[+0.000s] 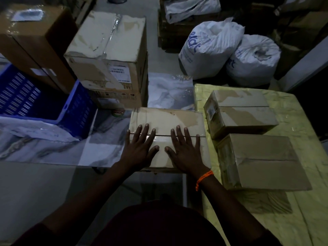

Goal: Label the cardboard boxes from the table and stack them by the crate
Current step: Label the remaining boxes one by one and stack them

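Cardboard box (168, 119) lies at the centre under my left hand (140, 148) and right hand (186, 151), both pressed flat on its taped top, fingers (145, 132) straight and spread wide, gripping nothing. A blue crate (74, 107) stands at 10 o'clock from it. At 3 o'clock a far box (243, 110) and a near box (262, 160) sit on the yellow-covered surface (301, 201).

Dim, bluish light, perhaps from above; tape glare, dark corners, wide-angle bending at edges
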A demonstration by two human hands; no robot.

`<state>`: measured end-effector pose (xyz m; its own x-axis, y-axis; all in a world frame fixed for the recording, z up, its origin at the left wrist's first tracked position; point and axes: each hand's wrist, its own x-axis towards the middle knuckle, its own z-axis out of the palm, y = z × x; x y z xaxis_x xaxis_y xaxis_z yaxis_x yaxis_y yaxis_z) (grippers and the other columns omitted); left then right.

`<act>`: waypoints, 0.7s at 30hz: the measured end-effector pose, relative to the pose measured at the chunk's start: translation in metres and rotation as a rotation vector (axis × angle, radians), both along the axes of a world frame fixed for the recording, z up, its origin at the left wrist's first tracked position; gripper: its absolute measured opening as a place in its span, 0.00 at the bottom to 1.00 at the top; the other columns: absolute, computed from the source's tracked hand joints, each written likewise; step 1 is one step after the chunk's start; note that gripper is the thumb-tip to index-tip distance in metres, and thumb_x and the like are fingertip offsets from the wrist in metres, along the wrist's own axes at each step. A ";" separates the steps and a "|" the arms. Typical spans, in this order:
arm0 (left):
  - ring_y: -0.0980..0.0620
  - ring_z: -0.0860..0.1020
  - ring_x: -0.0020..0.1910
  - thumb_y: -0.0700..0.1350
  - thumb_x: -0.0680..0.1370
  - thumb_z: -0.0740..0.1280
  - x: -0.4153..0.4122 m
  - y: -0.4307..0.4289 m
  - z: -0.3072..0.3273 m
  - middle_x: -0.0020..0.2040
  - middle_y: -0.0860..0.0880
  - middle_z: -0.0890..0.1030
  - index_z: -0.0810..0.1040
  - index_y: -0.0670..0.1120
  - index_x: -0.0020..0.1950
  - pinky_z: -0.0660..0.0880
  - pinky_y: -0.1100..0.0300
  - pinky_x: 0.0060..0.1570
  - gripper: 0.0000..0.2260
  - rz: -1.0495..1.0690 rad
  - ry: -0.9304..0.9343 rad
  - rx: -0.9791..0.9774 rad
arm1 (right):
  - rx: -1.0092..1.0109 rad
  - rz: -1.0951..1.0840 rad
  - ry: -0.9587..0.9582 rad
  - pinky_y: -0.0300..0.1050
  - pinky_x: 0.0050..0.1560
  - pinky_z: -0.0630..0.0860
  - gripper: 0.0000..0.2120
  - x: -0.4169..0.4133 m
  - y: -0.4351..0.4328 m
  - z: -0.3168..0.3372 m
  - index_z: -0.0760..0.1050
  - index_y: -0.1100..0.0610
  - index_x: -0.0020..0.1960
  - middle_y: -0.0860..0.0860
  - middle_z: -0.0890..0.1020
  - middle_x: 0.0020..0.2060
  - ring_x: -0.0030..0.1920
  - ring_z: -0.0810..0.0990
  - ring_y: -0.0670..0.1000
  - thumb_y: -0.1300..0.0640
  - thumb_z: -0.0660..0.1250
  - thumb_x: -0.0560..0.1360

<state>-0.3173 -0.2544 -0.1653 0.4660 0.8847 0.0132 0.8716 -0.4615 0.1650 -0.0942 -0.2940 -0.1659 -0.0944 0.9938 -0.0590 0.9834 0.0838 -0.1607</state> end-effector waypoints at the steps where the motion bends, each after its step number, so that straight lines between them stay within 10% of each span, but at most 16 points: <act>1: 0.40 0.58 0.80 0.65 0.83 0.43 -0.003 0.000 -0.003 0.82 0.43 0.59 0.64 0.49 0.81 0.50 0.35 0.74 0.33 -0.002 0.006 0.016 | -0.015 -0.001 -0.002 0.66 0.76 0.32 0.39 0.003 -0.003 -0.001 0.45 0.47 0.85 0.49 0.42 0.84 0.83 0.39 0.54 0.29 0.35 0.80; 12: 0.45 0.48 0.82 0.68 0.80 0.47 0.000 -0.003 0.000 0.84 0.49 0.52 0.58 0.53 0.82 0.43 0.37 0.76 0.34 0.087 -0.058 -0.061 | -0.025 -0.226 0.113 0.67 0.77 0.33 0.44 0.013 -0.010 0.007 0.40 0.49 0.85 0.51 0.38 0.84 0.83 0.37 0.55 0.24 0.43 0.78; 17: 0.44 0.53 0.82 0.66 0.80 0.54 0.017 -0.014 0.002 0.83 0.47 0.58 0.64 0.50 0.80 0.56 0.31 0.74 0.33 0.146 -0.179 -0.075 | -0.089 -0.731 0.622 0.58 0.69 0.73 0.49 0.060 0.001 0.021 0.66 0.57 0.77 0.58 0.75 0.72 0.71 0.75 0.60 0.25 0.66 0.68; 21: 0.46 0.47 0.83 0.64 0.79 0.55 0.047 -0.027 0.004 0.84 0.47 0.53 0.59 0.51 0.82 0.49 0.31 0.73 0.33 0.138 -0.254 -0.114 | -0.119 -0.699 0.831 0.47 0.61 0.77 0.30 0.096 0.012 0.041 0.75 0.58 0.68 0.54 0.83 0.61 0.62 0.80 0.54 0.44 0.78 0.73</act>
